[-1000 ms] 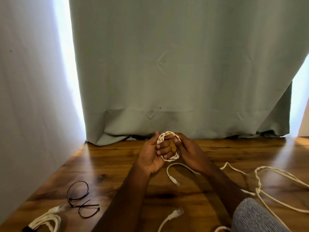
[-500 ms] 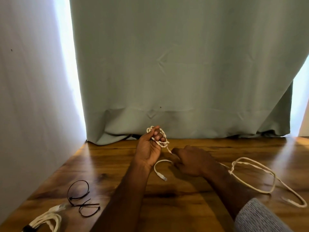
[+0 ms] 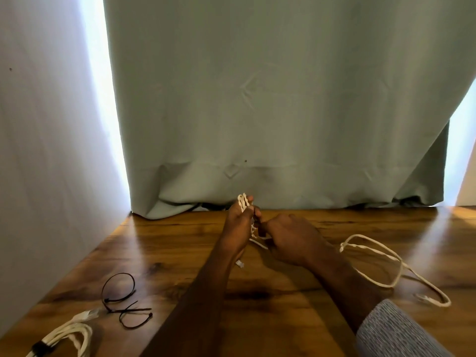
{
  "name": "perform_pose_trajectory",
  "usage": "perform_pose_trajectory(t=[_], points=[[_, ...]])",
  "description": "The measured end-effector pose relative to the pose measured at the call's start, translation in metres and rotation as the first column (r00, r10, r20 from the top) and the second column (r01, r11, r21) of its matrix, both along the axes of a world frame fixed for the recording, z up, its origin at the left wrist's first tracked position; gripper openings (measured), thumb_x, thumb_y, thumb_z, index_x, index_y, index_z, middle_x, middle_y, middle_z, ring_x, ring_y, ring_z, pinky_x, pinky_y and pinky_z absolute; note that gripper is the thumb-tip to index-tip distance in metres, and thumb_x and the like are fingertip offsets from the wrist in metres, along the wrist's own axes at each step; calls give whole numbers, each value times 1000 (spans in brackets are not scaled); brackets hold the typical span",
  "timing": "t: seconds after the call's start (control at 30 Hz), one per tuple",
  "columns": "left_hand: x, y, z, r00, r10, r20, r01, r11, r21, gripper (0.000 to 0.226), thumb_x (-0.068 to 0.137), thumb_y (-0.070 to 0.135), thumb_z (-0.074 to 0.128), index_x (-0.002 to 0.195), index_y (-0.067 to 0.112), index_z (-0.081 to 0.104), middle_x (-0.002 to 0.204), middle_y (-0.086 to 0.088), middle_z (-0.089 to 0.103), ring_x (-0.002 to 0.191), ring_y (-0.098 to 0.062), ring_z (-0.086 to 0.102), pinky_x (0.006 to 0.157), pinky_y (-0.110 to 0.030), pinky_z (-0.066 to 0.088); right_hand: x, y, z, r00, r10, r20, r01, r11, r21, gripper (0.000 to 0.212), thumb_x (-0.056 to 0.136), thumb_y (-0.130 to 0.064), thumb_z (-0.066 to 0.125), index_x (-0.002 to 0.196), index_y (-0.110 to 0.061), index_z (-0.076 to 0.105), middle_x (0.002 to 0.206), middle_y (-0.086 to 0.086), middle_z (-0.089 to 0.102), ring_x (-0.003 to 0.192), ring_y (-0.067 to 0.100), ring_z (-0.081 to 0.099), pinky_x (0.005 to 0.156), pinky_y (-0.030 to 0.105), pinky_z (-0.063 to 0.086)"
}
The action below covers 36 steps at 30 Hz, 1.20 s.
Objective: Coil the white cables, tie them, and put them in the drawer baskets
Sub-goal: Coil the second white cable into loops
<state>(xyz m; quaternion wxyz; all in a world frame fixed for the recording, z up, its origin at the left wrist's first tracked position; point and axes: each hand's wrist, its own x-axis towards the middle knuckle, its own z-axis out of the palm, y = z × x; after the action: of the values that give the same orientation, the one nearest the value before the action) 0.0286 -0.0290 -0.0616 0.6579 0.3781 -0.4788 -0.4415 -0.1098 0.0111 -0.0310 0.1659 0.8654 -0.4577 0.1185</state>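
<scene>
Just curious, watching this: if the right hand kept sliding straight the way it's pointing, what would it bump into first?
The right hand points left toward the left hand, so it would likely meet the white cable coil gripped there and those fingers almost at once. Depth is hard to judge, but they look nearly touching.

Cable (image 3: 371, 264) in hand: white, faintly cream. Bundled cable (image 3: 69, 336) at lower left: same white, bound by a black tie (image 3: 41, 347). Loose zip ties (image 3: 123, 300): black. Tabletop (image 3: 180, 253): warm brown wood grain with darker streaks and knots. Curtain (image 3: 270, 99): plain muted grey-green. Wall (image 3: 46, 124): pale grey-white. Sleeve (image 3: 396, 333): heathered grey-blue, fine ribbed pattern.
</scene>
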Motion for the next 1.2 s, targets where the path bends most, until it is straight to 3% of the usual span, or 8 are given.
perform_pose_trajectory(t=[0.17,0.3,0.4,0.53,0.67,0.93,1.03,1.2], points=[[0,1,-7,971,-64,231,62,998,15,23,104,12,46,122,11,61,106,-11,68,92,-17,67,69,-23,53,-6,0,10,987,27,158,-11,995,-100,31,89,-49,67,114,-32,63,106,-2,70,94,21,66,69,29,48],[-9,10,0,934,-153,323,141,988,61,22,104,17,47,116,21,65,91,4,74,84,-15,71,67,-29,55,-13,-1,16,981,73,181,-43,985,-167,34,86,-50,69,112,-28,64,103,1,73,92,24,67,67,27,38],[-10,14,2,907,-160,389,169,986,10,23,101,6,45,95,12,66,70,7,69,64,-8,64,55,-20,47,-20,-4,16,961,147,232,-136,989,-64,29,85,-45,71,108,-30,62,100,-4,72,90,20,66,69,32,48],[-4,11,-1,895,-129,427,130,991,27,27,100,28,52,100,9,71,90,-19,70,83,-36,67,74,-37,50,-39,-7,17,946,106,305,-142,985,98,29,88,-44,70,113,-35,59,96,-6,67,87,13,58,71,36,54],[-3,13,1,859,-233,456,199,972,122,43,103,46,44,80,17,67,64,-1,63,54,-11,57,54,-23,40,-57,-12,22,936,48,348,-145,955,257,15,89,-40,73,98,-28,68,74,-10,65,65,3,61,62,32,54],[-29,14,9,686,-280,671,307,948,81,44,104,44,44,69,21,57,59,4,50,50,-8,44,55,-25,36,-106,-42,73,997,-61,47,40,927,372,15,91,-18,69,94,-32,66,103,-4,67,95,11,59,96,44,50],[-41,11,32,759,-238,606,260,964,53,41,106,36,43,70,17,55,56,2,44,46,-8,38,50,-24,32,-117,-44,94,978,-163,-130,183,969,166,8,96,-29,61,94,-37,59,115,-2,62,114,17,50,108,56,26],[-54,6,65,777,-119,618,185,982,-44,39,105,32,45,74,14,58,54,2,41,43,-7,35,46,-23,31,-130,-41,101,913,-328,-242,312,945,-104,19,93,-29,61,111,-28,67,123,2,60,126,27,47,107,66,23]])
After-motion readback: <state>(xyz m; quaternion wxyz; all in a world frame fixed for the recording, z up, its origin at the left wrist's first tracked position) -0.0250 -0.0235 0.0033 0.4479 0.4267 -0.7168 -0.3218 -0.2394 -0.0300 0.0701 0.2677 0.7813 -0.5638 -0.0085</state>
